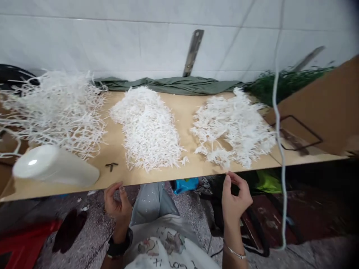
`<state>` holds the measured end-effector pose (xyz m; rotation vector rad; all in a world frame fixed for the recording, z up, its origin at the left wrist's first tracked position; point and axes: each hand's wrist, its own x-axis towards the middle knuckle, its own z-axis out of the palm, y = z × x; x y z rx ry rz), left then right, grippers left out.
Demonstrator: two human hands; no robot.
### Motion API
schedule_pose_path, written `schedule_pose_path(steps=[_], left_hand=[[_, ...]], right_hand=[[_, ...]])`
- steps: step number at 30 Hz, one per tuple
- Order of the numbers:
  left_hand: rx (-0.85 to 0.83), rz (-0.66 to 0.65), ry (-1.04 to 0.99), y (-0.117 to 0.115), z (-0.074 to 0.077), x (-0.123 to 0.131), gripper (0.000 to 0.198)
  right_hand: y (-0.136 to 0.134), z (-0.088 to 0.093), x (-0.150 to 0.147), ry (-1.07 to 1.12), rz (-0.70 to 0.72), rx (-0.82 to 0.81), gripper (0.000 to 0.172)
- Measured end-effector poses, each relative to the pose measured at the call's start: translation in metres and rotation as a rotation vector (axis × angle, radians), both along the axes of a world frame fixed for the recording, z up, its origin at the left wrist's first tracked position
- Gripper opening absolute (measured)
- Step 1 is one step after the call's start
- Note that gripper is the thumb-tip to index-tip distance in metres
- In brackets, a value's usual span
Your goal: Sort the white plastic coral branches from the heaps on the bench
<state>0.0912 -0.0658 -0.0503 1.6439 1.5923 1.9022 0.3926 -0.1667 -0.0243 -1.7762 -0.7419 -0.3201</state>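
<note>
My left hand (117, 204) is at the front edge of a tan board (114, 175), its fingers curled and the thumb close to the index fingertip. Whether anything is between them is too small to see. My right hand (237, 196) pinches thumb and index finger together at the same edge, just below a loose white pile of branching strands (238, 123); what the pinch holds, if anything, I cannot make out. Between the hands lies a denser white strand pile (151, 130). Small dark pieces (111, 165) rest on the board above my left hand.
A tangled white strand heap (61, 108) is at the left, behind a white cylindrical container (56, 166) lying tilted. Green cloth (174, 85) runs along the wall. A pale cable (277, 112) hangs at right before a cardboard flap (325, 108). A red stool (30, 243) stands below.
</note>
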Motion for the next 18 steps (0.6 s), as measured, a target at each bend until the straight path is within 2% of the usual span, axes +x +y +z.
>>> schedule_pose_path(steps=[3, 7, 11, 14, 18], left_hand=[[0.031, -0.040, -0.032, 0.000, -0.001, 0.025, 0.008], [0.057, -0.065, -0.046, -0.004, 0.000, 0.052, 0.013], [0.027, -0.097, -0.022, -0.009, 0.002, 0.063, 0.014], [-0.023, -0.123, 0.009, -0.015, 0.002, 0.065, 0.013], [-0.059, -0.145, 0.042, -0.023, 0.000, 0.065, 0.014]], right_hand=[[-0.001, -0.004, 0.010, -0.035, 0.015, -0.048, 0.029], [0.018, -0.001, 0.017, -0.225, 0.073, -0.205, 0.044], [0.041, 0.003, 0.038, -0.229, -0.028, -0.402, 0.054], [0.051, 0.007, 0.062, -0.201, -0.068, -0.513, 0.040], [0.061, 0.031, 0.095, -0.302, 0.051, -0.561, 0.027]])
